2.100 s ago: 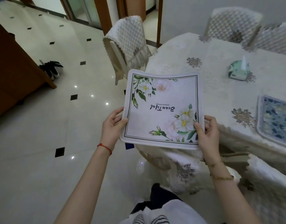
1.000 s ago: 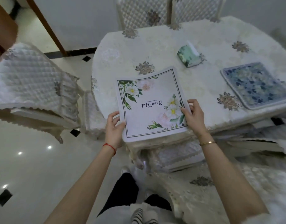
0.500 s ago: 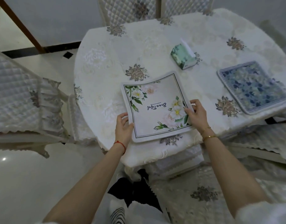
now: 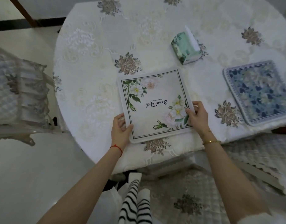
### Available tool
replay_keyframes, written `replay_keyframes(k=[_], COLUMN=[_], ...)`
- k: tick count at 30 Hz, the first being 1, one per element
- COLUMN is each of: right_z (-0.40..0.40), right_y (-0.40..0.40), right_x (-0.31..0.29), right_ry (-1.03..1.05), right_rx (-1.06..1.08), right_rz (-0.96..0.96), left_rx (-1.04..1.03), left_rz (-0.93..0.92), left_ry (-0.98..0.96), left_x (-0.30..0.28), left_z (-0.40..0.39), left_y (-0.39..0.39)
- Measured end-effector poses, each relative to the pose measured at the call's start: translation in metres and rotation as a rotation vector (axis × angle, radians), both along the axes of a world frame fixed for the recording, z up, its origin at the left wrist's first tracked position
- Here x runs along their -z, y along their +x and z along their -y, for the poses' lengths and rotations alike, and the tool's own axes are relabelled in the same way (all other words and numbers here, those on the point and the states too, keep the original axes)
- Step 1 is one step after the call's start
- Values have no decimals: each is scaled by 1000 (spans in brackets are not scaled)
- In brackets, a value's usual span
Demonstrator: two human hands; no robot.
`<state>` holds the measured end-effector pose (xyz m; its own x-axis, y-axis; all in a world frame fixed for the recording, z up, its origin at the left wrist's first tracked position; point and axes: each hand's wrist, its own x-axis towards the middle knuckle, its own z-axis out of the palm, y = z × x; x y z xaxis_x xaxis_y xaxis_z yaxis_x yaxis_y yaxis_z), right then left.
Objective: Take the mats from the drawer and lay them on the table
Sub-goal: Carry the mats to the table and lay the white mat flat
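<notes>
From my head camera, the white flower mat (image 4: 155,105) lies flat on the round table (image 4: 90,62), its near edge just inside the table's rim in front of me. Taking that mat as my mark: bare tablecloth spreads to its left as far as the table's curved edge, and a quilted chair (image 4: 18,94) stands beyond that edge. Behind the mat and slightly right sits a green tissue pack (image 4: 185,46), near but apart. Well to the right lies a blue patterned mat (image 4: 258,92), its far right side cut off by the picture's border.

My left hand (image 4: 120,130) pinches the white mat's near left corner, thumb on top, fingers curled at the edge. My right hand (image 4: 198,116) grips the mat's right edge near the lower corner, thumb on the printed flowers, fingers curled around the rim. Whether any fingertips are tucked underneath the mat I cannot tell.
</notes>
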<state>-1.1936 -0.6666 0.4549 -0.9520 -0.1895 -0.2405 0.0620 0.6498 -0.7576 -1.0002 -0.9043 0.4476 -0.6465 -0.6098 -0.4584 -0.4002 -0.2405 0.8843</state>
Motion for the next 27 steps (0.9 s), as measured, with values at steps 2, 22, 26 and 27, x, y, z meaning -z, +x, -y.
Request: replay_keyframes(k=[2, 22, 26, 27], right_z=[0, -8, -6, -1], right_y=[-2, -6, -17, -22], right_x=[4, 16, 19, 19], right_ry=[-6, 95, 286, 286], right_rx=[0, -58, -142, -154], right_rz=[-12, -162, -393, -417], left_rx=[-6, -18, -57, -20], left_rz=[22, 142, 188, 155], left_ry=[-23, -246, -436, -495], left_x=[0, -3, -15, -19], left_z=[0, -11, -5, -1], left_y=[0, -2, -9, -13])
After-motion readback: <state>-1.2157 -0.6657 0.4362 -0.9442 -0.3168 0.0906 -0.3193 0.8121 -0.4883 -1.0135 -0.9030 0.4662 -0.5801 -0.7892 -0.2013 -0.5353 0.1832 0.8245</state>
